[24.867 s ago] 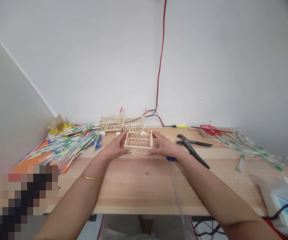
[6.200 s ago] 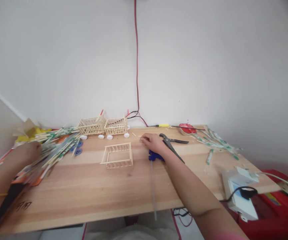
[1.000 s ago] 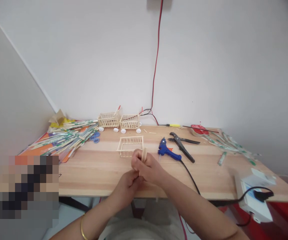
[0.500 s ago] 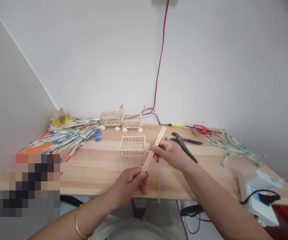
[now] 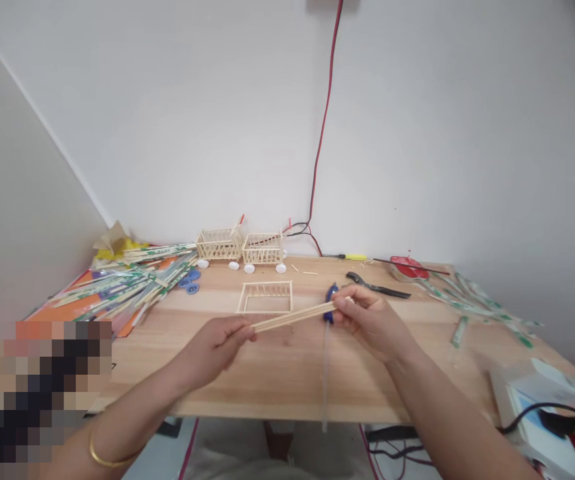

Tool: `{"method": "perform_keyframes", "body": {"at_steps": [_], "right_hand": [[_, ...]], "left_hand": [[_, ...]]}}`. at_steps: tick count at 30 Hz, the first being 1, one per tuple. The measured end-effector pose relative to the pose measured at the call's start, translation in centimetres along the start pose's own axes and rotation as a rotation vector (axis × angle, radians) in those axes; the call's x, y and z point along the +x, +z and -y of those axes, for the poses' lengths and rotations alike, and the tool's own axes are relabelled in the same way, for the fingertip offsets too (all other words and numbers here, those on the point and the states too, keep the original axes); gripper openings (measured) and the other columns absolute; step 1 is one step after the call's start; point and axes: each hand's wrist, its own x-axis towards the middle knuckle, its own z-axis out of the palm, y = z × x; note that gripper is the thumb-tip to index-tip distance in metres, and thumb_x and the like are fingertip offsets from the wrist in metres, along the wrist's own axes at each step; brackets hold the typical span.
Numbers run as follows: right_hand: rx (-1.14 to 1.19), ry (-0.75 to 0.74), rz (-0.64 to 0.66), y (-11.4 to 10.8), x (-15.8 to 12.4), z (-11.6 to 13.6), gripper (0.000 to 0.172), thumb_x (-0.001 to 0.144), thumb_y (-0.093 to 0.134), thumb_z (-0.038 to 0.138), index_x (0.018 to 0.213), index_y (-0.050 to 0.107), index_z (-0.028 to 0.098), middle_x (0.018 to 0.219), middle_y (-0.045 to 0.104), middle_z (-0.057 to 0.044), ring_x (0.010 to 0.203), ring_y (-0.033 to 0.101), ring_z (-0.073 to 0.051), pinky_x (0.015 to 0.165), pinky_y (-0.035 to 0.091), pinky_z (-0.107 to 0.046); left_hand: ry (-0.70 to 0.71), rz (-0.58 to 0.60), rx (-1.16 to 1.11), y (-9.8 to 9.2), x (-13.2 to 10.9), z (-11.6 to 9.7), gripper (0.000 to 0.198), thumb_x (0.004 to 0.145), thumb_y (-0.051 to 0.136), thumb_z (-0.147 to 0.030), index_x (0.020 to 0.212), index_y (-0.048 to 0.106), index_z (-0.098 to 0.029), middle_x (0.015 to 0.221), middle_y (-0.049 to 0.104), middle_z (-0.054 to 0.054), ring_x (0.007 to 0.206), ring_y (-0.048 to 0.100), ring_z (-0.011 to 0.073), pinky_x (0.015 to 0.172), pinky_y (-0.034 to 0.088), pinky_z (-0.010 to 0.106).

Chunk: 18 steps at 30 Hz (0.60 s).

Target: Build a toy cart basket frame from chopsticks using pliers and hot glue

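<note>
A small bundle of thin wooden sticks (image 5: 294, 316) stretches between my two hands above the table. My left hand (image 5: 224, 343) pinches its left end, and my right hand (image 5: 367, 317) grips the right end, held slightly higher. Just behind the bundle lies an open rectangular stick frame (image 5: 267, 287), its near side partly covered. Beside my right hand is a blue glue gun (image 5: 330, 297), partly hidden, with a clear glue stick (image 5: 326, 373) running toward the table's front edge. Black-handled pliers (image 5: 382, 288) are partly covered by the right hand.
Two stick-built carts (image 5: 263, 249) with white wheels stand along the wall. Packaged sticks (image 5: 132, 287) and blue discs (image 5: 192, 281) lie at left. A red dish (image 5: 410, 268), empty wrappers (image 5: 482, 303) and a white box (image 5: 522, 400) occupy the right side.
The stick bundle has swung from a steep slant to nearly level. My left hand has moved left and up, my right hand to the right, uncovering the blue glue gun.
</note>
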Motion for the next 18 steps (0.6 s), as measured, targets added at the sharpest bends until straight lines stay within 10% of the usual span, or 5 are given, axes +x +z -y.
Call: {"method": "perform_keyframes", "body": {"at_steps": [8,18], "right_hand": [[-0.459,-0.141,0.058,0.0,3.6,3.1,0.019,0.074,0.068,0.036,0.081,0.062,0.019,0.061,0.061,0.001,0.057,0.057,-0.011,0.053,0.044,-0.023],[-0.552,-0.141,0.138,1.8,7.6,2.8,0.021,0.079,0.060,0.040,0.077,0.056,0.019,0.056,0.055,0.004,0.053,0.050,-0.010,0.054,0.038,-0.023]], "left_hand": [[0.257,-0.046,0.261,-5.9,4.2,-1.3,0.038,0.089,0.037,-0.040,0.063,0.051,-0.017,0.054,0.048,-0.003,0.055,0.045,0.0110,0.058,0.033,0.021],[0.214,-0.113,0.118,-5.2,6.7,3.3,0.037,0.091,0.036,-0.042,0.079,0.059,-0.016,0.053,0.047,-0.004,0.050,0.044,0.0101,0.051,0.032,0.020]]}}
